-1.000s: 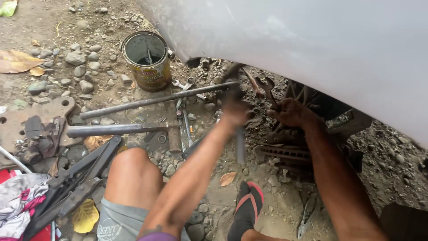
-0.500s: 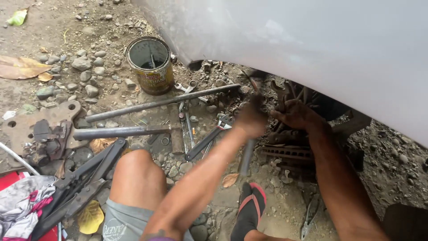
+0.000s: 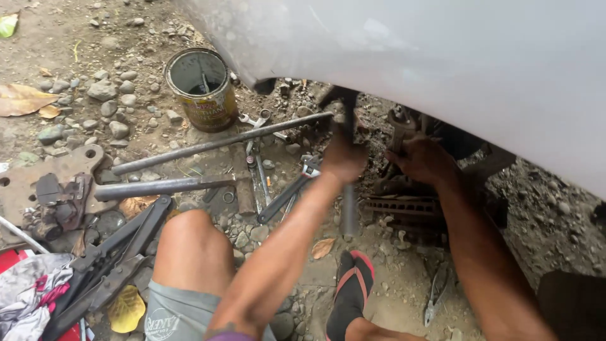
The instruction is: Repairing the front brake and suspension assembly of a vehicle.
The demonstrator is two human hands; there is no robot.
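My left hand (image 3: pixel 344 159) is closed around a long metal tool handle (image 3: pixel 348 215) that stands nearly upright, its top end reaching up under the white vehicle body (image 3: pixel 442 57). My right hand (image 3: pixel 424 159) grips a rusty suspension part (image 3: pixel 400 124) inside the wheel arch, just right of the tool. A rusty brake disc (image 3: pixel 398 208) lies on the ground below both hands. My bare knee (image 3: pixel 189 243) and my foot in a red and black sandal (image 3: pixel 353 284) are in front.
On the gravel to the left lie a long steel bar (image 3: pixel 221 142), a thick pipe (image 3: pixel 164 187), an adjustable wrench (image 3: pixel 290 189), an open tin can (image 3: pixel 202 88), a scissor jack (image 3: pixel 107 259) and a rusty plate (image 3: pixel 38 173). Pliers (image 3: pixel 439 293) lie near my right forearm.
My left hand has moved right and up with the tool, from over the wrenches to beside the rusty part. My right hand has stayed on that part.
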